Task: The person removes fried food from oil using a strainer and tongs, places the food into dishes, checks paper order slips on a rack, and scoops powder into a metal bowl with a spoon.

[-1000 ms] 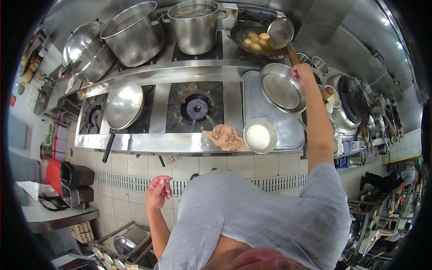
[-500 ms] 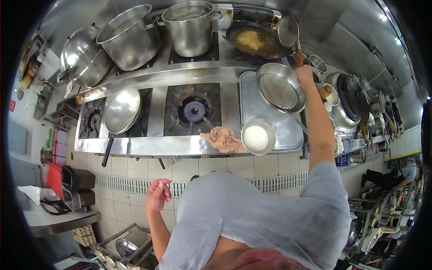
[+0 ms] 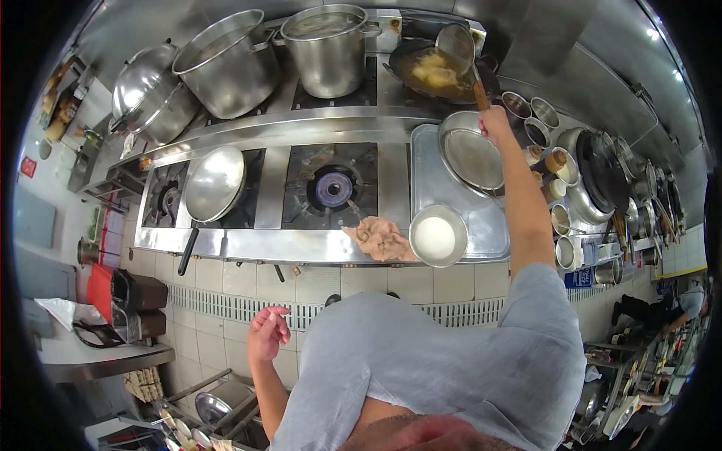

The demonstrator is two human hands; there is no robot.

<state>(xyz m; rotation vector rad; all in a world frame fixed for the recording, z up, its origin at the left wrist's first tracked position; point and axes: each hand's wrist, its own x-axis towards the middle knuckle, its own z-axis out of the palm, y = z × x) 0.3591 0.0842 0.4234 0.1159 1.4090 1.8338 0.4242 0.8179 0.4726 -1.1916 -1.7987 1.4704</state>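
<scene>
My right hand (image 3: 494, 125) is closed around the wooden handle of a round-headed skimmer (image 3: 456, 46). The skimmer's head is tilted over the black wok (image 3: 407, 81), next to golden, frying food (image 3: 436, 70) in the oil. My left hand (image 3: 268, 333) hangs beside my body, away from the stove; it holds nothing, its fingers loosely bent and apart. Below my right forearm, a wide metal pan with a strainer (image 3: 471, 159) rests on a tray (image 3: 489, 244). A metal bowl of white contents (image 3: 438, 236) sits on the tray's front left, beside a crumpled cloth (image 3: 380, 239).
Large stockpots (image 3: 329, 64) stand on the back burners. An upturned pan (image 3: 215, 184) lies at left, its black handle jutting past the stove's edge. Seasoning containers (image 3: 537, 132) and stacked woks (image 3: 602, 173) line the right. Another person (image 3: 686, 301) is at far right.
My right hand has moved left with the skimmer, whose head has come down from beside the wok to over the food. The food now looks bunched into clumps. The left hand stays low.
</scene>
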